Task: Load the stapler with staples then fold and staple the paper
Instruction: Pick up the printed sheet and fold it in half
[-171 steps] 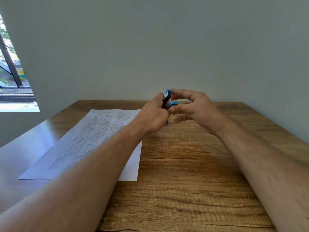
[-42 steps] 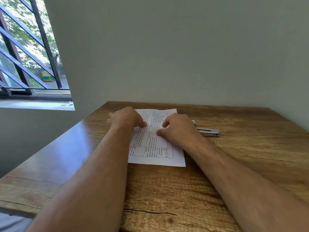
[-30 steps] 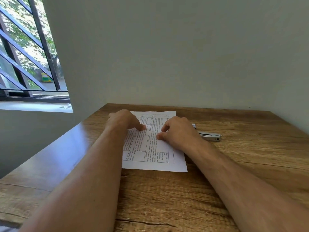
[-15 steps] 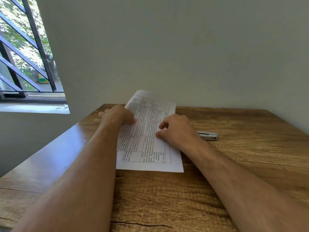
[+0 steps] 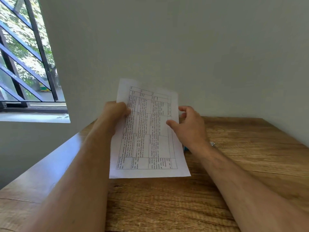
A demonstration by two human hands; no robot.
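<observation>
Paper (image 5: 147, 134) tilts up, long axis away, left hand (image 5: 115, 113) gripping.

One white printed sheet of paper (image 5: 147, 134) with a ruled table of text is in view, a single leaf with no second sheet showing behind it. Two bare hands are present: one left hand (image 5: 115, 113) at the sheet's left edge and one right hand (image 5: 189, 126) at its right edge. Two bare forearms lead to them. One stapler (image 5: 212, 143) shows only as a small silver tip, with a small blue bit beside the wrist; the rest is hidden. There is one brown wood-grain surface (image 5: 167, 203). One window (image 5: 25, 64) with dark slanted bars is at the left, with one pale sill beneath it.
</observation>
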